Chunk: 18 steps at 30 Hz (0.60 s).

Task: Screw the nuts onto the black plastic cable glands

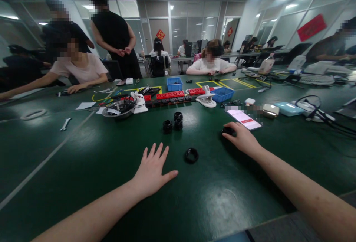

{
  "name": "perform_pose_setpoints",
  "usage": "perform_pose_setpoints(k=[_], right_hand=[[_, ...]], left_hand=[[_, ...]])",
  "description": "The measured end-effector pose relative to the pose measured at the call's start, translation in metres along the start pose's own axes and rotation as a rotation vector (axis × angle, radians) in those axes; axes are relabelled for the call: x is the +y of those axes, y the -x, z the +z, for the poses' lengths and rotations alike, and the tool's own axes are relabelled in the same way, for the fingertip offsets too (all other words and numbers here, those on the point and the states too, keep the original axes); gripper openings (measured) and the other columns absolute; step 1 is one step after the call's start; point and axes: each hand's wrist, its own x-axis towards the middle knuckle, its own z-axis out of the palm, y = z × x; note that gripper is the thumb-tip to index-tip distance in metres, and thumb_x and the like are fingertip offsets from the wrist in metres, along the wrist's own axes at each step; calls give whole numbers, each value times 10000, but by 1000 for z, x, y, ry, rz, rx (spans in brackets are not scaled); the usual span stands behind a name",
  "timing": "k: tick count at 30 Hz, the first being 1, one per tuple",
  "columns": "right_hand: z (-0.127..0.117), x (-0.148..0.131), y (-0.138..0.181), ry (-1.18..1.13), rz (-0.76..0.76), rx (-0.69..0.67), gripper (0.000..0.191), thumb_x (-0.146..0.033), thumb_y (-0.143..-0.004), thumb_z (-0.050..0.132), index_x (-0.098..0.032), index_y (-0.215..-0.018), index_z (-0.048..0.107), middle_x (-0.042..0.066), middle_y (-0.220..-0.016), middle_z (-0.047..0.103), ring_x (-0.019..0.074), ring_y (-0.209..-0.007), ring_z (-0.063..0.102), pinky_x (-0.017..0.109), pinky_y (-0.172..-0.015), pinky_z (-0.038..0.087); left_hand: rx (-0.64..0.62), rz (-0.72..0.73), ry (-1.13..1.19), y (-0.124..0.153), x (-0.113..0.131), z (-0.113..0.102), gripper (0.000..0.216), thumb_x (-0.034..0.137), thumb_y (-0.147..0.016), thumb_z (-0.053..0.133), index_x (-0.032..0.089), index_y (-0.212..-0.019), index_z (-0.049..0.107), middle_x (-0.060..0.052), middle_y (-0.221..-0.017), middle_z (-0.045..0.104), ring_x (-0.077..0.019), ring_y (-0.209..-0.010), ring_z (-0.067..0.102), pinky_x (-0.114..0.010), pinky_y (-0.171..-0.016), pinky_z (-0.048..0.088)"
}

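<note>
My left hand (151, 171) is spread with its palm down at the green table, fingers apart and holding nothing. To the right of its thumb lies a black ring (186, 155) with an open middle. Farther off, a small cluster of round black pieces (167, 127) stands close together; they look like rings or coils. My right hand (240, 136) is closed around a black object (226, 130) resting at the table, mostly hidden by the fingers, so its kind is unclear. Just beyond that hand is a phone (244, 117) with a lit screen.
Across the table run red power strips (170, 95), white clip bases (206, 98) and blue bins (174, 84). A wrench (65, 124) lies to the left. Cases, cables and a power adapter crowd the right side. Several people sit or stand beyond.
</note>
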Motion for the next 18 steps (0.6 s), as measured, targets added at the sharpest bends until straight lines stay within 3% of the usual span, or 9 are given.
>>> perform_pose_setpoints(k=[18], right_hand=[[-32, 56, 48, 50, 269, 48, 353, -404, -727, 555, -210, -1022, 561, 77, -983, 564, 217, -822, 582, 330, -718, 470]], left_hand=[[-16, -8, 5, 1, 0, 0, 833, 734, -758, 277, 207, -1398, 192, -101, -1468, 123, -337, -1332, 68, -547, -1043, 120]])
